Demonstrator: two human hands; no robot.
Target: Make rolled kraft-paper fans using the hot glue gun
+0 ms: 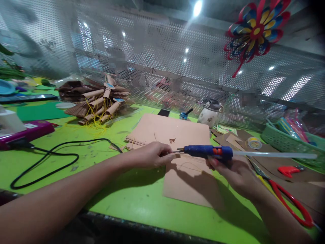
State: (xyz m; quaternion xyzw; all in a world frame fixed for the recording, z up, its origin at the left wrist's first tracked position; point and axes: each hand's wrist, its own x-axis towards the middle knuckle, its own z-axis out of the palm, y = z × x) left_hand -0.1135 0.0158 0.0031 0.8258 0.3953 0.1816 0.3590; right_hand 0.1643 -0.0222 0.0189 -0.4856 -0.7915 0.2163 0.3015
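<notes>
My right hand (237,173) is wrapped round the grip of a blue hot glue gun (200,151), held level with its nozzle to the left. A long translucent glue stick (274,155) sticks out of its back end. My left hand (152,154) pinches a small piece of brown paper (176,155) just below the nozzle tip; the fingers hide most of it. Whether the nozzle touches the piece I cannot tell. Beneath both hands lie light brown paper sheets (182,127), with a small folded brown paper bit (172,140) on top.
Red-handled scissors (291,203) and a red cutter (289,170) lie at right, near a green basket (279,139). A white jug (209,113) stands at the back. Brown paper crafts with yellow string (101,101) are piled back left. A black cable (76,159) loops across the green table (142,200).
</notes>
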